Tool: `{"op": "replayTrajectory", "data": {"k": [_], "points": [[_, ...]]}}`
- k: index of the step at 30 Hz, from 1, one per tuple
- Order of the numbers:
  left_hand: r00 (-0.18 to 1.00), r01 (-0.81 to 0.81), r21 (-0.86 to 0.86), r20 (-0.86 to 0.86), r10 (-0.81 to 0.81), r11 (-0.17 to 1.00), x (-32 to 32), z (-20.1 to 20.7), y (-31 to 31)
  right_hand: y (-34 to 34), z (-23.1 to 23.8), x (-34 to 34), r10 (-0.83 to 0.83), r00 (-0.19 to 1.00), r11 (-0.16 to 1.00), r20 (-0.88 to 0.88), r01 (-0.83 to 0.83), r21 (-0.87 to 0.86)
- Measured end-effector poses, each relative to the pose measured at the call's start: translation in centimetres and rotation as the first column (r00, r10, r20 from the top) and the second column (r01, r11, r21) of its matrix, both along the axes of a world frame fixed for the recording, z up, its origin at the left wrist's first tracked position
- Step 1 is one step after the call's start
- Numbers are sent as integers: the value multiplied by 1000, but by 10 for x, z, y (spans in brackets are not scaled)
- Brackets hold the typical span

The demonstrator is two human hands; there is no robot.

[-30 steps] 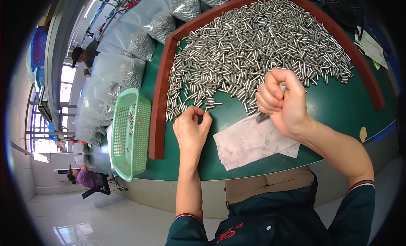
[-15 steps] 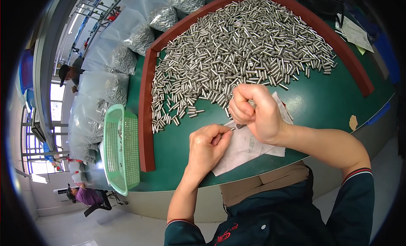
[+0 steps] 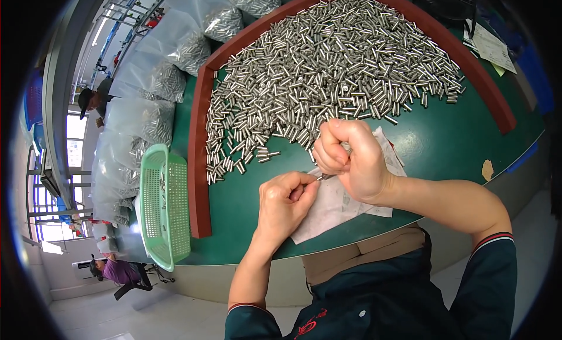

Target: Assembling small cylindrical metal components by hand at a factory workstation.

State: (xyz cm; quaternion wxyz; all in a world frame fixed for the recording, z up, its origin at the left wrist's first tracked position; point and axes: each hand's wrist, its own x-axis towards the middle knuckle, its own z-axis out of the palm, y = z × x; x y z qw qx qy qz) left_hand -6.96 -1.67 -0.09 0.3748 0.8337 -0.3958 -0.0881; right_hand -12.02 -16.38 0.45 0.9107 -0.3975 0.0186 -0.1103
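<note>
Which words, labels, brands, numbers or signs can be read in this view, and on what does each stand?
None reads clearly enough to quote.
Dark green shirt: red embroidery, stylised, not legible.
White paper at upper right: faint marks, too small to read.
Loose metal pins: no lettering can be made out.

Pin [image 3: 320,177] mostly hidden by left fingers [image 3: 300,179], dark piece [image 3: 329,177] by right fingers [image 3: 331,151] (kind unclear), topmost bag [image 3: 257,2] cropped

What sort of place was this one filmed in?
Probably a small factory workshop: a heap of metal pins lies inside a red frame on a green worktable, with clear bags of similar metal pieces alongside.
</note>
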Motion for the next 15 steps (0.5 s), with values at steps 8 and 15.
{"op": "replayTrajectory", "data": {"k": [8, 15], "points": [[1000, -22, 15, 5, 21, 1000, -2, 3, 0, 3, 0, -1, 2, 1000, 1000, -8, -2, -5], [999, -16, 19, -36, 17, 1000, 0, 2, 0, 2, 3, 0, -3, 1000, 1000, -17, 2, -18]]}}
